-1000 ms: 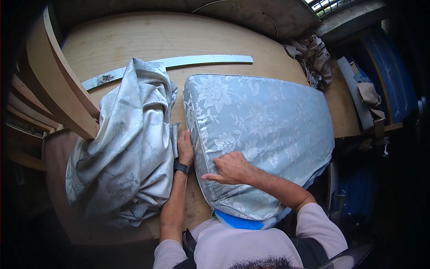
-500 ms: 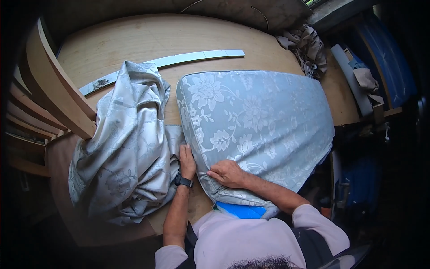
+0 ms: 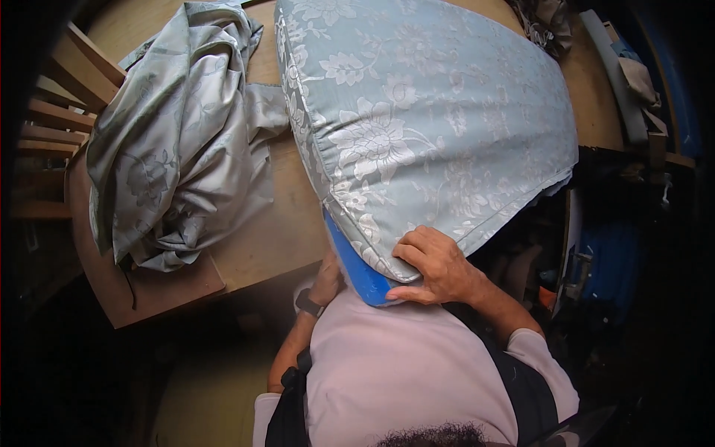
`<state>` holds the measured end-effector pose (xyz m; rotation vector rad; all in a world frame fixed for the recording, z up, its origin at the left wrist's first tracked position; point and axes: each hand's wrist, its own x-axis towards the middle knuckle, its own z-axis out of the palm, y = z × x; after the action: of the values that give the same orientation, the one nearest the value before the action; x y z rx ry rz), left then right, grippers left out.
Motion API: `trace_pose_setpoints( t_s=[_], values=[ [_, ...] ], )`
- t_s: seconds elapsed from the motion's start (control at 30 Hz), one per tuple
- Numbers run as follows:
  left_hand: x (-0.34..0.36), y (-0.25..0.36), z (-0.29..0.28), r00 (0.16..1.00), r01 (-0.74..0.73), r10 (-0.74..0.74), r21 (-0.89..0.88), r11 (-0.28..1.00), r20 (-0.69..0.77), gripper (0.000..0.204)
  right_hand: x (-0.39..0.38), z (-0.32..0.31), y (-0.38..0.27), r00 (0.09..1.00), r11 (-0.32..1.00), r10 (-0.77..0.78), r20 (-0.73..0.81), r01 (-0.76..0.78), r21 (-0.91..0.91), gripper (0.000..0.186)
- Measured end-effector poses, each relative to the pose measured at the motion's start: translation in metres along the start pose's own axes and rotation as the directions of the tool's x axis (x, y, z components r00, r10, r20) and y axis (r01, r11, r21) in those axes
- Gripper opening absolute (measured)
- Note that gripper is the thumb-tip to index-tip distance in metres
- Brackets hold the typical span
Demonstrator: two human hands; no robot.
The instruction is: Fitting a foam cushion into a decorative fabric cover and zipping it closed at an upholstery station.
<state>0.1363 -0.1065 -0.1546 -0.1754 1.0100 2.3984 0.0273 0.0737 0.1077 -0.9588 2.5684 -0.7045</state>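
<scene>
With the pale-blue floral fabric cover (image 3: 447, 112) across upper centre, the right hand (image 3: 443, 270) pinches its lower edge against the bright-blue flat slab (image 3: 357, 264), seemingly mid-fitting, needing cloth eased further over; the left hand's (image 3: 328, 280) grip I cannot tell.

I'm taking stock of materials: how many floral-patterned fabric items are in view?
2: the cushion cover, centre to right, and the crumpled cloth, left of it. The cloth's folds may hide another piece.
</scene>
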Motion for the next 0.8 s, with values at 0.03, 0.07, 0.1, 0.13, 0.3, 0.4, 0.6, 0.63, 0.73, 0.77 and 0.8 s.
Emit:
trace_pose_setpoints(
  t_s=[0.03, 0.07, 0.1, 0.13, 0.3, 0.4, 0.6, 0.63, 0.73, 0.77, 0.8],
  values=[
    [-0.004, -0.015, 0.001, 0.994, -0.042, 0.046, 0.05, 0.998, -0.097, 0.056, -0.002, 0.017, 0.004, 0.998, 0.998, -0.061, -0.025, 0.061, -0.015, 0.041],
    [-0.006, -0.03, 0.002, 0.975, -0.081, 0.1, 0.103, 0.991, -0.196, 0.05, -0.004, 0.041, 0.014, 0.995, 0.994, -0.102, 0.008, 0.103, -0.043, 0.036],
    [-0.009, -0.015, 0.02, 0.935, -0.149, 0.304, 0.576, 0.803, -0.182, 0.05, -0.008, 0.065, 0.029, 0.992, 0.988, -0.126, 0.033, 0.128, -0.082, 0.033],
    [-0.01, -0.004, 0.044, 0.891, -0.141, 0.134, 0.015, 0.99, -0.433, 0.051, -0.007, 0.089, 0.042, 0.991, 0.991, -0.13, 0.021, 0.13, -0.031, 0.033],
    [-0.036, -0.047, 0.098, 0.676, -0.453, 0.339, -0.006, 0.892, -0.654, 0.063, -0.009, 0.094, 0.043, 0.975, 0.954, -0.219, -0.046, 0.204, -0.22, 0.032],
    [-0.035, -0.067, 0.107, 0.718, -0.544, 0.393, -0.111, 0.832, -0.575, 0.065, -0.016, 0.082, 0.043, 0.966, 0.934, -0.257, 0.016, 0.253, -0.251, 0.03],
    [0.037, -0.184, 0.056, 0.708, -0.505, 0.577, 0.278, 0.817, -0.408, 0.052, -0.027, 0.101, 0.017, 0.921, 0.926, -0.368, 0.129, 0.375, -0.034, 0.029],
    [0.061, -0.241, 0.038, 0.628, -0.476, 0.645, 0.441, 0.761, -0.435, 0.048, -0.037, 0.113, 0.0, 0.892, 0.909, -0.401, 0.208, 0.415, -0.025, 0.028],
    [0.082, -0.226, 0.01, 0.561, -0.509, 0.783, 0.634, 0.582, -0.269, 0.044, -0.064, 0.142, 0.017, 0.906, 0.897, -0.398, 0.144, 0.418, -0.146, 0.018],
    [0.074, -0.221, -0.005, 0.536, -0.49, 0.823, 0.724, 0.485, -0.189, 0.042, -0.066, 0.152, 0.022, 0.887, 0.846, -0.426, 0.18, 0.461, -0.268, 0.015],
    [0.063, -0.214, -0.028, 0.764, -0.538, 0.46, -0.054, 0.841, -0.452, 0.049, -0.072, 0.168, 0.018, 0.877, 0.791, -0.428, 0.219, 0.481, -0.378, 0.017]
  ],
)
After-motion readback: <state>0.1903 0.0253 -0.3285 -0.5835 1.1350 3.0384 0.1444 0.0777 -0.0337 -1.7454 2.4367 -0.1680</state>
